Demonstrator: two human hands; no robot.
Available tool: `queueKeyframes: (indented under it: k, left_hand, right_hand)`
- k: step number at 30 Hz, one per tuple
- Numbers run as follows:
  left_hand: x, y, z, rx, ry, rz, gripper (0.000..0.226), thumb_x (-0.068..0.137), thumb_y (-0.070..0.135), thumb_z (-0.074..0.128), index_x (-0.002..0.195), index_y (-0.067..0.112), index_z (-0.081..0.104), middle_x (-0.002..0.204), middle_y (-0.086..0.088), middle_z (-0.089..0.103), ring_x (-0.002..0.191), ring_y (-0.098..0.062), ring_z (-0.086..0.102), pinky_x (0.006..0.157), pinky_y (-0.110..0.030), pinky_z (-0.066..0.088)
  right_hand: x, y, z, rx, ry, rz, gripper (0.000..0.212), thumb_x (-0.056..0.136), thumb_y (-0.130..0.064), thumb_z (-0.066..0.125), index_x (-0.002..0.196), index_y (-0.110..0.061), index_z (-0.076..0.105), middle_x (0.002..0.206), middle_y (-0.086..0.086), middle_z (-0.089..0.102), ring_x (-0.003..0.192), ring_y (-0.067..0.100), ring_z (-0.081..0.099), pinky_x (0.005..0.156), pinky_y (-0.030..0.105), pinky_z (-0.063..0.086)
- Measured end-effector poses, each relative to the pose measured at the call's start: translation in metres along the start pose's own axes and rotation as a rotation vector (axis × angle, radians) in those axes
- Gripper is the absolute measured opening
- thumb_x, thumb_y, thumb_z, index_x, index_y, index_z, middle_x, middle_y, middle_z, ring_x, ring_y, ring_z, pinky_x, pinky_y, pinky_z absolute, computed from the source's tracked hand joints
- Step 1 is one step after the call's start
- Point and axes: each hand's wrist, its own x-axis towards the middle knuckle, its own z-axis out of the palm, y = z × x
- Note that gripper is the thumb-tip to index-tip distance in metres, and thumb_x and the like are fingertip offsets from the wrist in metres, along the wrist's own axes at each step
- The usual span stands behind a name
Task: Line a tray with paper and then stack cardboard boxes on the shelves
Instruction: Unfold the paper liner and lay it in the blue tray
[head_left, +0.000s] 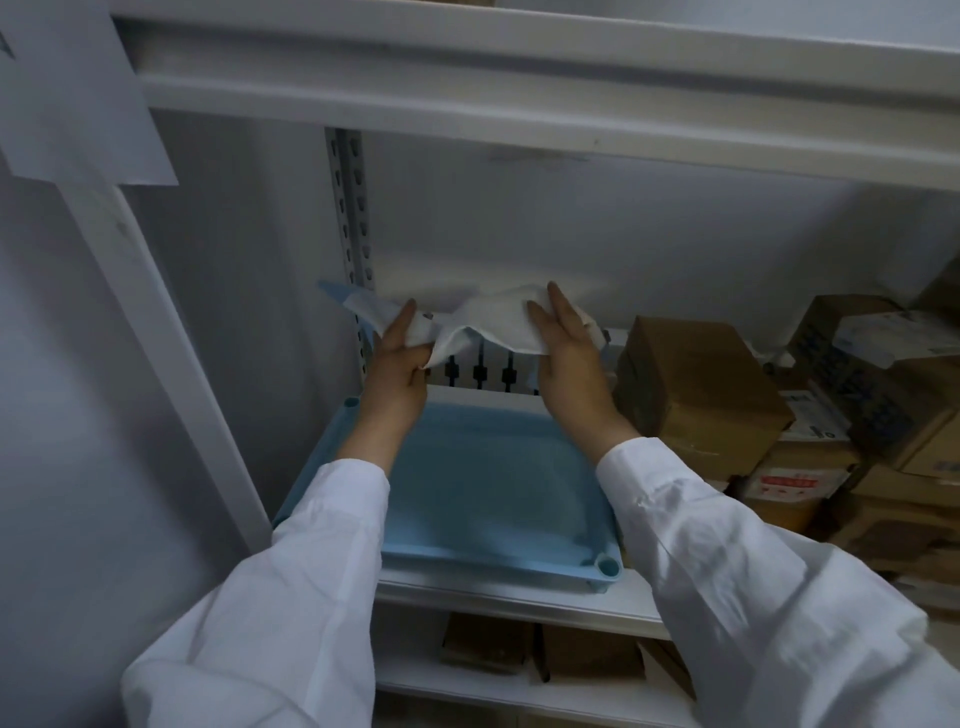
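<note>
Far left, a printed notice (78, 93) hangs on the rack's front upright. Next along, the person's left hand (397, 358), white sleeve (291, 597) behind it, is lifted over the back-left part of the blue tray (488, 564). It grips the left end of the paper (493, 317), thumb and fingers curled into the sheet w/ one finger lying along its top. The paper is a crumpled white sheet stretched between both hands. It sags in the middle and is held up in the air above the tray's rear edge, not touching the tray. The tray sits at the left end of the middle shelf (519, 597), its near-right corner at the shelf's front edge. The right hand (566, 358) holds the paper's right end, fingers fairly straight over the top. The thumb is hidden, so exact pinch can't be told, but the sheet is clearly caught in it. Just right of that hand, cardboard boxes (696, 384) are piled along the same shelf to its right end, approx. two or three high. More boxes (488, 644) sit on the shelf below, under the tray's front edge
</note>
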Motion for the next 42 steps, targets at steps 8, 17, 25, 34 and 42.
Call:
queueKeyframes:
  k: [8,17,25,34,42]
  left_hand:
    - [-0.029,-0.041,0.017,0.121,-0.168,-0.275,0.043,0.086,-0.019,0.035,0.105,-0.002,0.07,0.155,-0.016,0.019,0.144,-0.029,0.017,0.112,-0.02,0.013]
    - [-0.043,-0.07,0.027,0.587,-0.492,-0.449,0.039,0.091,0.005,0.042,0.123,0.017,0.061,0.137,-0.008,0.05,0.135,-0.025,0.032,0.109,-0.032,0.031]
    - [-0.058,-0.078,0.028,0.826,-0.547,-0.549,0.037,0.087,0.006,0.043,0.12,0.012,0.06,0.132,-0.013,0.049,0.135,-0.029,0.025,0.104,-0.036,0.029]
    - [-0.073,-0.059,0.027,0.95,-0.648,-0.726,0.044,0.089,0.017,0.043,0.133,0.015,0.047,0.156,-0.022,0.0,0.138,-0.05,-0.015,0.11,-0.061,-0.01]
    - [-0.082,-0.073,0.037,0.795,-0.776,-0.334,0.052,0.093,0.002,0.036,0.133,0.031,0.05,0.153,0.0,0.03,0.143,-0.026,0.02,0.117,-0.047,0.004]
  right_hand:
    - [-0.02,0.022,0.03,-0.232,-0.39,0.273,0.046,0.098,0.001,0.036,0.142,-0.01,0.039,0.156,0.007,0.023,0.142,0.033,0.024,0.115,0.039,0.023]
    - [-0.033,0.032,0.048,-0.593,-0.64,0.313,0.04,0.093,-0.001,0.04,0.127,-0.015,0.056,0.129,0.009,0.057,0.111,0.028,0.057,0.091,0.031,0.048]
    - [-0.056,0.044,0.061,-0.606,-0.918,0.241,0.044,0.094,-0.001,0.038,0.133,-0.014,0.052,0.135,0.009,0.053,0.112,0.028,0.056,0.085,0.031,0.051]
    - [-0.069,0.061,0.066,-0.677,-0.768,0.148,0.043,0.095,-0.016,0.044,0.137,-0.022,0.046,0.134,0.012,0.042,0.121,0.034,0.043,0.097,0.039,0.041]
    - [-0.074,0.07,0.067,-0.541,-0.847,0.271,0.032,0.101,-0.022,0.035,0.122,-0.016,0.058,0.128,0.011,0.058,0.114,0.032,0.055,0.094,0.038,0.047]
